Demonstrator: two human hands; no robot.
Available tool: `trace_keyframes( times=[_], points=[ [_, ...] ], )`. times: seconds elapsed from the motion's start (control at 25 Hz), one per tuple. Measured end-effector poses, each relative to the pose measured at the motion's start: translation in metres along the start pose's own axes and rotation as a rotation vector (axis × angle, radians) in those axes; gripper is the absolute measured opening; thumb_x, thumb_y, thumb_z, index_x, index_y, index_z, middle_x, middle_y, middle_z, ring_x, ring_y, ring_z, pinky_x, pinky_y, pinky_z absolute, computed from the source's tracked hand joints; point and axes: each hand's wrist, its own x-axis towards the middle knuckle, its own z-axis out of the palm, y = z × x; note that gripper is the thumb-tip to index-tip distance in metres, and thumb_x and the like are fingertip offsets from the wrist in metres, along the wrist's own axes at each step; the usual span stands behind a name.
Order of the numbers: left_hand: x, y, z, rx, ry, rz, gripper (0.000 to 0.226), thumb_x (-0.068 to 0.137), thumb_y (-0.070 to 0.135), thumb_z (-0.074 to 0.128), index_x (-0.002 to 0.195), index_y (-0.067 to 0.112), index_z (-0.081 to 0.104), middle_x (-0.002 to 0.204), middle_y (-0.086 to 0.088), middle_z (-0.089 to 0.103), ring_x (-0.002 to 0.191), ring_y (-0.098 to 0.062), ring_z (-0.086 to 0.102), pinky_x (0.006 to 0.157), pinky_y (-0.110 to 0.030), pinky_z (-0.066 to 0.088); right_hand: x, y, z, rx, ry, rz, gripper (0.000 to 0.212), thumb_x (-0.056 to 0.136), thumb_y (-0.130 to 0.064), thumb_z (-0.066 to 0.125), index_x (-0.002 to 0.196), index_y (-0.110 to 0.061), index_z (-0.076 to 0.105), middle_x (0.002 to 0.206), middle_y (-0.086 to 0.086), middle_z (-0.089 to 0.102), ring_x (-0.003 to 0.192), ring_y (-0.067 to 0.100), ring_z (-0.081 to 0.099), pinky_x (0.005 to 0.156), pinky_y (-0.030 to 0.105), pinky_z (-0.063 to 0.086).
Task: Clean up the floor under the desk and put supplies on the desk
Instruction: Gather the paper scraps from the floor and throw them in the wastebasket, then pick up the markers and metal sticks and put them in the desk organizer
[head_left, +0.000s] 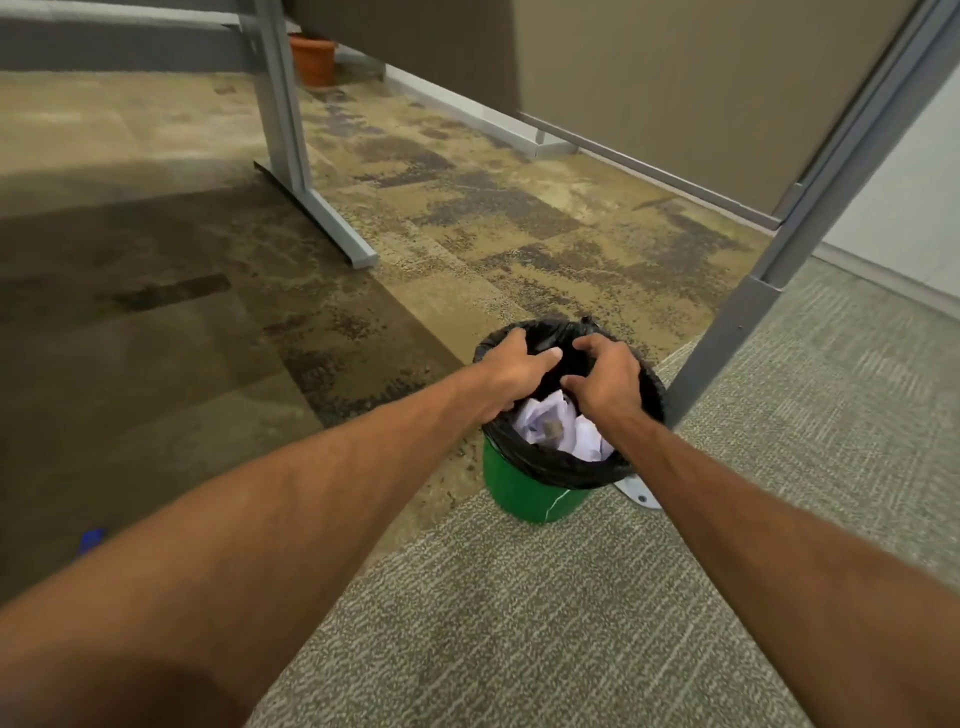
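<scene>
A small green waste bin lined with a black bag stands on the carpet beside the right desk leg. Crumpled white paper lies inside it. My left hand rests on the bin's left rim, fingers curled over the bag's edge. Over the right side of the opening, my right hand has its fingers bent down toward the bag. Whether either hand pinches the plastic is hard to tell.
The left desk leg and its foot stand further back on the patterned carpet. A brown divider panel hangs behind. An orange pot sits far back. A small blue object lies at the left.
</scene>
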Motion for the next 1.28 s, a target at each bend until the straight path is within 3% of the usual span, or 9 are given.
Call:
trace_keyframes(
  times=[0.12,0.24,0.4,0.68,0.84,1.12,1.28],
  points=[
    [-0.008,0.0,-0.018,0.126,0.187,0.251,0.043,0.097,0.027,0.049,0.135,0.012,0.037,0.128,-0.012,0.055,0.116,-0.029,0.055,0.1,-0.046,0.048,-0.001,-0.018,0.005,-0.075,0.037,-0.118,0.045,0.084,-0.021,0.069,0.126,-0.018,0.055,0.127,0.013,0.056,0.12,0.033,0.051,0.096,0.043,0.047],
    [-0.019,-0.01,-0.048,0.319,0.309,0.357,0.048,0.097,0.026,0.049,0.141,0.013,0.032,0.139,-0.013,0.047,0.127,-0.028,0.048,0.106,-0.048,0.042,-0.008,-0.046,0.016,-0.154,0.012,-0.259,0.044,0.09,-0.029,0.06,0.132,-0.02,0.05,0.137,0.012,0.046,0.127,0.033,0.04,0.101,0.044,0.039],
    [-0.034,-0.043,-0.102,0.546,0.445,0.337,0.058,0.097,0.034,0.047,0.146,0.014,0.025,0.15,-0.012,0.037,0.138,-0.028,0.036,0.113,-0.05,0.034,-0.02,-0.094,0.043,-0.231,0.009,-0.437,0.047,0.091,-0.038,0.055,0.135,-0.023,0.047,0.147,0.012,0.037,0.135,0.031,0.032,0.11,0.046,0.031],
    [-0.088,-0.126,-0.211,0.671,0.573,0.125,0.065,0.094,0.039,0.049,0.148,0.013,0.023,0.155,-0.011,0.031,0.143,-0.027,0.029,0.115,-0.052,0.027,-0.062,-0.188,0.127,-0.274,-0.169,-0.635,0.057,0.09,-0.045,0.053,0.141,-0.028,0.036,0.152,0.011,0.029,0.141,0.029,0.025,0.117,0.052,0.021],
    [-0.136,-0.176,-0.257,0.681,0.635,-0.031,0.068,0.093,0.036,0.051,0.149,0.013,0.02,0.158,-0.011,0.024,0.145,-0.028,0.023,0.117,-0.054,0.021,-0.103,-0.227,0.175,-0.295,-0.294,-0.752,0.062,0.088,-0.042,0.057,0.143,-0.027,0.033,0.152,0.014,0.031,0.139,0.033,0.027,0.115,0.051,0.027],
    [-0.216,-0.287,-0.295,0.654,0.682,-0.255,0.071,0.092,0.034,0.054,0.149,0.012,0.018,0.159,-0.012,0.018,0.146,-0.028,0.018,0.118,-0.053,0.018,-0.196,-0.252,0.257,-0.212,-0.549,-0.847,0.054,0.088,-0.035,0.057,0.138,-0.021,0.042,0.139,0.018,0.042,0.129,0.037,0.04,0.105,0.045,0.04],
    [-0.256,-0.354,-0.291,0.626,0.678,-0.406,0.073,0.088,0.035,0.058,0.147,0.01,0.023,0.158,-0.014,0.02,0.145,-0.032,0.02,0.116,-0.051,0.024,-0.243,-0.247,0.301,-0.218,-0.712,-0.89,0.04,0.084,-0.034,0.058,0.118,-0.013,0.059,0.114,0.021,0.058,0.111,0.039,0.051,0.093,0.044,0.047]
  ],
)
